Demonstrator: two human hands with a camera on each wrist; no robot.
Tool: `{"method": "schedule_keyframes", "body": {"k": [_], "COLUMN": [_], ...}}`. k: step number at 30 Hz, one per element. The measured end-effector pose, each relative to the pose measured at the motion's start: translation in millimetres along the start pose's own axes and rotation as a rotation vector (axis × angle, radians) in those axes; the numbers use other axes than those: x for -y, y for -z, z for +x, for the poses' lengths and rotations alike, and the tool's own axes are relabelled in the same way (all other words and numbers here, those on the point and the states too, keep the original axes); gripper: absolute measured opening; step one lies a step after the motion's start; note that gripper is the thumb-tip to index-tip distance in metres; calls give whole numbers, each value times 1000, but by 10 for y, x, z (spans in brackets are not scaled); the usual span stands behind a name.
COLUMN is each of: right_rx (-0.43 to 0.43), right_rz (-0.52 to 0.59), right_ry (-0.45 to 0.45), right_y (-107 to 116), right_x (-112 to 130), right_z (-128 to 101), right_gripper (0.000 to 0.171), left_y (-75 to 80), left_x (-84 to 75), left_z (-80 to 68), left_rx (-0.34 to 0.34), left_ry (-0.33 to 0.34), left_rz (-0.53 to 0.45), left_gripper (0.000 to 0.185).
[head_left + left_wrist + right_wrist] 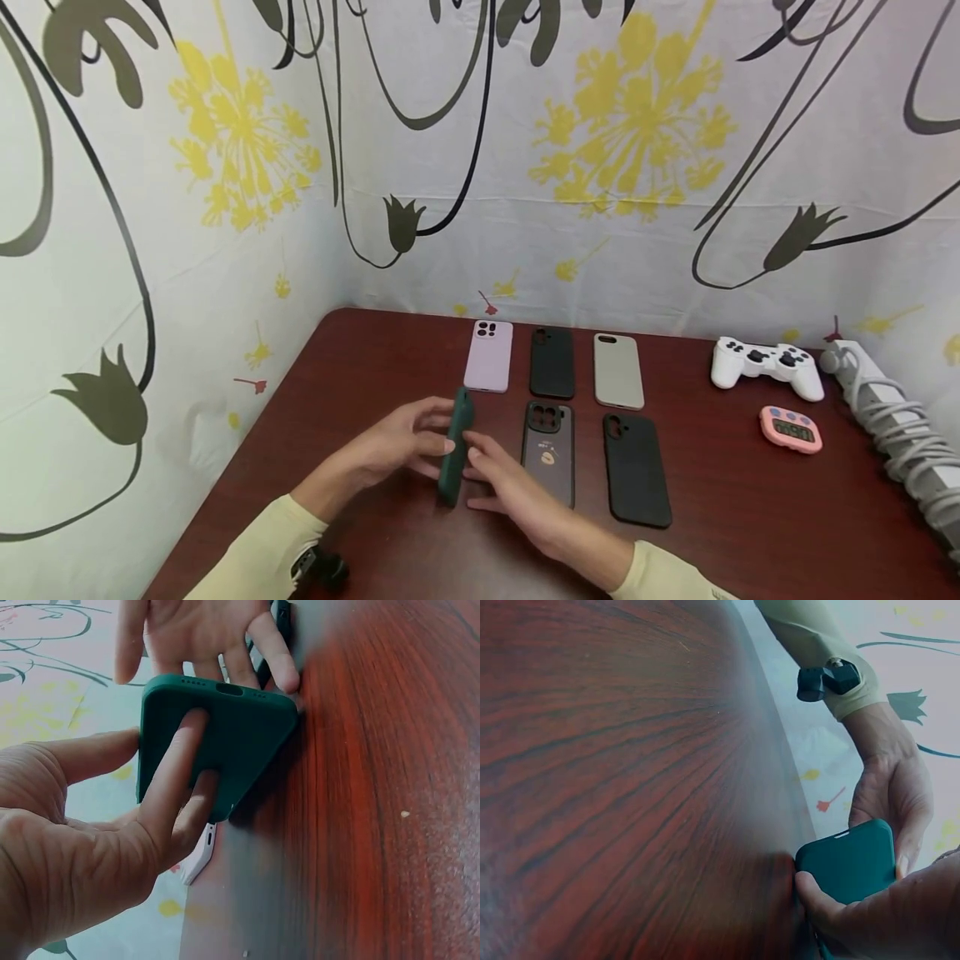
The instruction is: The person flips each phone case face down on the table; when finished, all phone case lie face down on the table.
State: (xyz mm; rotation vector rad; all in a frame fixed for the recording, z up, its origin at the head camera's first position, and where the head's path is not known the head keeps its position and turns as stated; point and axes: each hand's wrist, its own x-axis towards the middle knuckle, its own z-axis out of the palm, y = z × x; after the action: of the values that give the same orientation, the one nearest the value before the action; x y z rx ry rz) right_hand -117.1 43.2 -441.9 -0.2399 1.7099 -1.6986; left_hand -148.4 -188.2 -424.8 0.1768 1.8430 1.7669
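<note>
A dark green phone case (456, 450) is held on edge above the near part of the dark red table, its cutout end facing the left wrist view. My left hand (401, 442) grips it, with the thumb at one edge and fingers against its broad face (240, 739). My right hand (517, 492) is on the other side, fingers fairly straight and spread; its fingertips touch or nearly touch the case. In the right wrist view, a right-hand digit (817, 900) overlaps the case's edge. Whether the lower edge rests on the table, I cannot tell.
Beyond lie a lilac case (489, 358), black cases (551, 362) (637, 471), a beige case (618, 371) and a greyish case with a camera frame (547, 458). At right are a white game controller (765, 367), a pink timer (791, 429) and a cord-wrapped power strip (900, 417).
</note>
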Motion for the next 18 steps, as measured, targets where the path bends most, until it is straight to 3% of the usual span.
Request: {"method": "schedule_keyframes", "body": {"k": [6,13,18], "right_rx": [-6,-81,-130], "right_rz": [-77,-163,-54], "right_ry": [-4,2,64], "right_y": [36,-1,-33], "right_x": [-94,-64,-55], "right_z": [91,50,43], "right_gripper": [64,53,59], "left_y": [60,103,124], "left_x": [14,63,94], "left_z": [-43,-46,-41], "left_rx": [2,3,7], "left_ry": [-4,2,7], "left_rz": [14,-18,-52], "left_gripper": [62,62,64]}}
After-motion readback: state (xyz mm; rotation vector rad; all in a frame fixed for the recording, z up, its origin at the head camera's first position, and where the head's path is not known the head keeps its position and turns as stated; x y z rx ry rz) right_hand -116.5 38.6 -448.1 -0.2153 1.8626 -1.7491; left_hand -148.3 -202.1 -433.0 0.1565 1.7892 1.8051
